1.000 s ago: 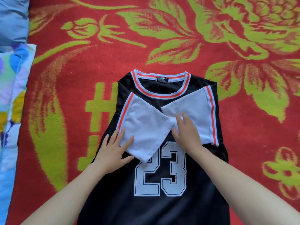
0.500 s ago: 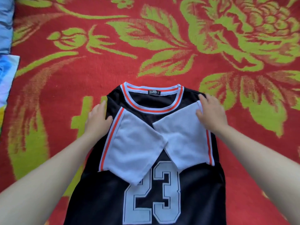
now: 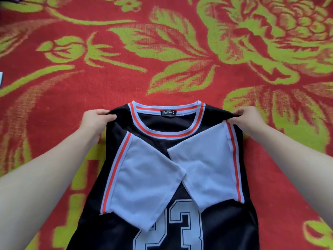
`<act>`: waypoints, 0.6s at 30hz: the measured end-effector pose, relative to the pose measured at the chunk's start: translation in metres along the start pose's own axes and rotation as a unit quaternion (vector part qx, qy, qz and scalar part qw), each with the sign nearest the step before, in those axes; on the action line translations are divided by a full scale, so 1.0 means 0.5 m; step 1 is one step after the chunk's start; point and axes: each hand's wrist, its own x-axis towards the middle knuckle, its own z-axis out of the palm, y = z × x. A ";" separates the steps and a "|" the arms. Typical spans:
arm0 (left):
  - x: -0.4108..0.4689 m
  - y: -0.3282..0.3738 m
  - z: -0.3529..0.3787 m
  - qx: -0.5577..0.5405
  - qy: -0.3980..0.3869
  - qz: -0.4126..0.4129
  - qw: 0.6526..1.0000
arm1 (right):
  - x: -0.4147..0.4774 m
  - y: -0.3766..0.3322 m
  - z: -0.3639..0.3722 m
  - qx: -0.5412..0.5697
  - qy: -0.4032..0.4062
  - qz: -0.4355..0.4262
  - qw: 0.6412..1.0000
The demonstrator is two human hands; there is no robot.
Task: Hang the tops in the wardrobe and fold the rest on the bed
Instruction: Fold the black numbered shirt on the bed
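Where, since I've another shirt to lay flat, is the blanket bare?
The widest bare blanket lies beyond the collar of the jersey. Narrower strips flank it outside each forearm. It is crowded at the shoulders, where the left hand and right hand pinch the jersey.

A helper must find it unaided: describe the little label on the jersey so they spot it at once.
On the red blanket with green flowers lies a black jersey. Inside its orange-and-white striped neckline, at the back centre, sits a small black label. Unlike the big white 23 below, it bears tiny white lettering reading Fashion.
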 end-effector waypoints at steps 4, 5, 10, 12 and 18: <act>-0.019 0.040 -0.059 -0.027 -0.044 0.054 0.997 | -0.023 0.003 -0.053 0.093 -0.007 -0.010 0.996; -0.031 0.046 -0.079 -0.033 -0.072 0.064 0.995 | -0.035 0.007 -0.068 0.120 -0.015 -0.014 0.993; -0.104 0.033 -0.171 -0.013 -0.146 0.115 0.982 | -0.142 0.021 -0.130 0.205 -0.058 -0.053 0.976; -0.126 0.003 -0.215 0.017 -0.157 0.120 0.980 | -0.195 0.029 -0.148 0.214 -0.088 -0.059 0.971; -0.204 -0.134 -0.324 0.124 -0.220 0.061 0.966 | -0.323 0.093 -0.160 0.176 -0.159 -0.062 0.969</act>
